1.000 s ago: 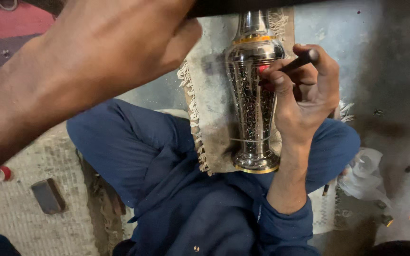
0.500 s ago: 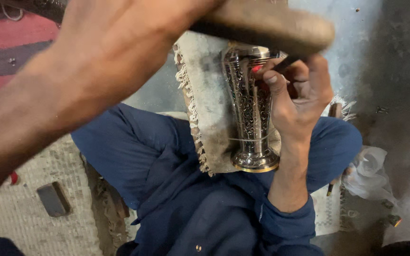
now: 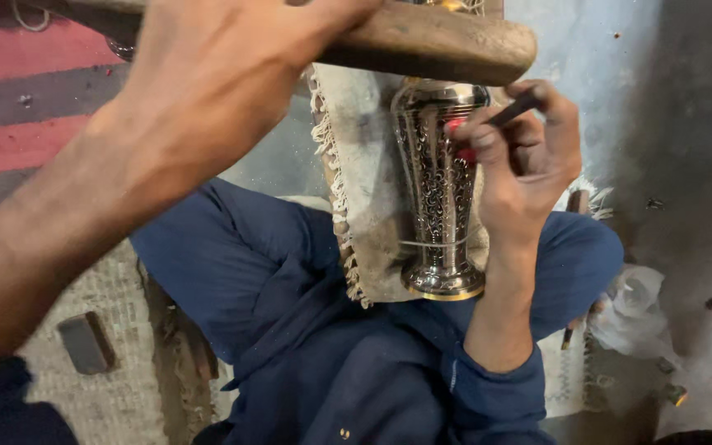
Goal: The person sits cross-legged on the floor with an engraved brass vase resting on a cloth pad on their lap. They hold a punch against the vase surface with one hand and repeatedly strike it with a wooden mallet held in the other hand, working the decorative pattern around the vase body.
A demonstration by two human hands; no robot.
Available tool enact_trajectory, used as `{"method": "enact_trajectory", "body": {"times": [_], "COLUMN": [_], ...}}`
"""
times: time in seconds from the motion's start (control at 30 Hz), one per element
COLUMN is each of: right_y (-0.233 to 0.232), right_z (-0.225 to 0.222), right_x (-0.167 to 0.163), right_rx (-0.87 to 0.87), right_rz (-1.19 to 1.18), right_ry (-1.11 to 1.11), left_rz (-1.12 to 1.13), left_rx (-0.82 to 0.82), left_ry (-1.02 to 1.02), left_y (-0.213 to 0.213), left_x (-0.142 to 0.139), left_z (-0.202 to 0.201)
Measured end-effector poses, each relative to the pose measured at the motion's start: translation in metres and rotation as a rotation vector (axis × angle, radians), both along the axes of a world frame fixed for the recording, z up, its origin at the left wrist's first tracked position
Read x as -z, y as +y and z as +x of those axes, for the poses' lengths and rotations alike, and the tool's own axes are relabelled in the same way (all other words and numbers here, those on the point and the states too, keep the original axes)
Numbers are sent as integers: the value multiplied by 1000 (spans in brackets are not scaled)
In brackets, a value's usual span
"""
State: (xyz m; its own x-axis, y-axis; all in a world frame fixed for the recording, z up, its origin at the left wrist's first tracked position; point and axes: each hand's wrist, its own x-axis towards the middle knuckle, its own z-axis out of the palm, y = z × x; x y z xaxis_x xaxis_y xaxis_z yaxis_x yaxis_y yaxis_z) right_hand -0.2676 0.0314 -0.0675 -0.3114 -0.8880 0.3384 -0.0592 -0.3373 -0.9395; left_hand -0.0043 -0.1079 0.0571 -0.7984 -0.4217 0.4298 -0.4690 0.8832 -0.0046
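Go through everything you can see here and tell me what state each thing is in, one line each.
Metal vase: lying on the fringed cloth, engraved, foot rimmed in gold.
Fringed cloth: spread over the lap, worn and stained.
Wooden mallet: raised above the vase, gripped by the left hand.
Dark punch: pinched in the right hand, tip at the vase's upper body.
Small dark block: lying flat on the mat.

Grey concrete floor point(image 3: 686, 124); red-and-grey striped rug point(image 3: 18, 107) at left; woven mat point(image 3: 109, 305) below.
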Motion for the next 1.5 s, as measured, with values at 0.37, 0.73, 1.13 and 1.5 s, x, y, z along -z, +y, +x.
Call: {"method": "enact_trajectory", "body": {"times": [0.37,0.73,1.13,1.5], "right_y": [11,10,14,18], "right_z": [10,31,35,22], "right_x": [-17,-19,-14,5], "right_rx": [12,140,146,137], "right_rz": [87,34,35,-35], "right_ry": [221,344,372,425], "left_rz": [1129,842,193,89], "left_rx": [58,-15,44,59], "left_ry": [937,470,361,331], "left_y": [78,48,19,19], "left_x": [133,94,45,49], "left_z": [-8,15,33,35]}}
